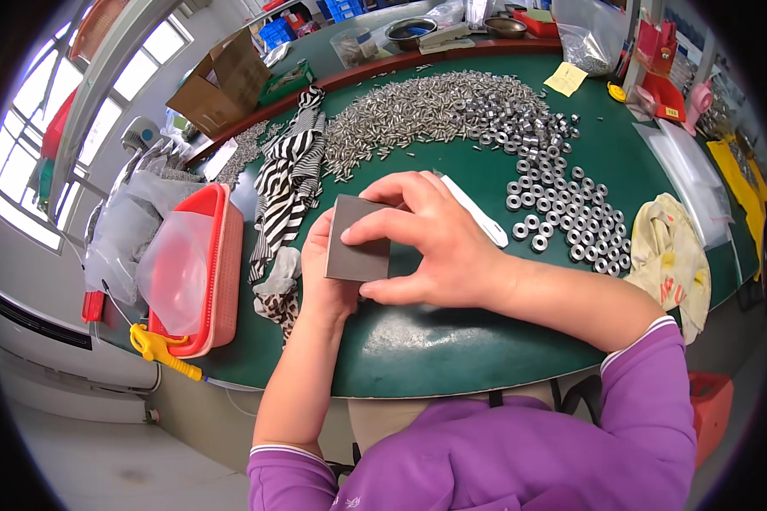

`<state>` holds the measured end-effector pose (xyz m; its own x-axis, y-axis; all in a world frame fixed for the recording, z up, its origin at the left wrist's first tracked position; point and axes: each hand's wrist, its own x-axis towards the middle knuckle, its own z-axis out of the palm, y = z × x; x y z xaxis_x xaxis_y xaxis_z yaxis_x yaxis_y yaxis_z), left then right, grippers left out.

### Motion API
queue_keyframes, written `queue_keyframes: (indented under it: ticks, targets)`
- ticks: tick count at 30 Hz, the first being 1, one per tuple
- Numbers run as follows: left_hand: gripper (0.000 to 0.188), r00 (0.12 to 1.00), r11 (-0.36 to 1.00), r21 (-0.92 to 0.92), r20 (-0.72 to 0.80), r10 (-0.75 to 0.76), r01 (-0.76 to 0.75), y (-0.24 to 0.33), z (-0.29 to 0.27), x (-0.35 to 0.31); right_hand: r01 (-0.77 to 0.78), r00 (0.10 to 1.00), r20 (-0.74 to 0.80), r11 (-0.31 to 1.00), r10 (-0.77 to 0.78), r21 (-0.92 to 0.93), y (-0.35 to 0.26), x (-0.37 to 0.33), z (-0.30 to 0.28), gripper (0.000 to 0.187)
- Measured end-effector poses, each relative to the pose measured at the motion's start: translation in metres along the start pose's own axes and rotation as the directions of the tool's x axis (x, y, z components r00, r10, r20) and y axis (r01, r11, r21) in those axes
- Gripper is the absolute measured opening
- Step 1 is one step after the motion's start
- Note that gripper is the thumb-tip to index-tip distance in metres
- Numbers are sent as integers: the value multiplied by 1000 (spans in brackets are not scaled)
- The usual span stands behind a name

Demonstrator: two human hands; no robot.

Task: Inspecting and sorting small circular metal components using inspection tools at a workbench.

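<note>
A dark grey rectangular block [347, 260] is held up over the near part of the green table. My left hand [320, 294] grips it from behind and the left, its fingers mostly hidden by the block. From the right, my right hand [439, 243] closes on the same block: one fingertip presses its face and the thumb lies by its lower right corner. A white slim tool, perhaps a utility knife [477, 213], lies just beyond the right hand. Right of it, metal rings [562, 217] are spread on the table, joining a long heap of small metal pins [400, 115].
Zebra-striped cloth [288, 170] lies left of my hands, beside a red plastic basket [223, 281] with a clear bag. A yellow air gun [158, 347] hangs at the table's left edge. Pale gloves [669, 255] and plastic bags [690, 183] are at right; a cardboard box [222, 85] stands far left.
</note>
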<state>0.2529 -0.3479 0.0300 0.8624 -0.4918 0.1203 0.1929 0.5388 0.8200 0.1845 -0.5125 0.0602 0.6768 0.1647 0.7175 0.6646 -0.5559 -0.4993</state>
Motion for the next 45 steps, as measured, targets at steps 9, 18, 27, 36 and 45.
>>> queue_keyframes:
  ticks: [9,18,27,36,45]
  targets:
    - [36,993,999,15,111,47,-49,-4,-14,5,-263,952,-172,964,254,-30,42,11,-19,46]
    - [32,999,998,66,49,10,-13,-6,-13,8,-131,989,-69,990,127,-48,12,2,-4,50]
    - [29,998,997,36,7,65,-66,-5,-2,3,-76,991,-119,995,68,-68,10,3,-4,50]
    - [37,982,996,-21,171,84,-81,-5,-9,4,-268,953,-162,962,257,-53,42,10,-20,46]
    - [34,999,999,35,27,22,-23,-6,-11,5,-148,986,-90,988,143,-52,19,4,-8,49]
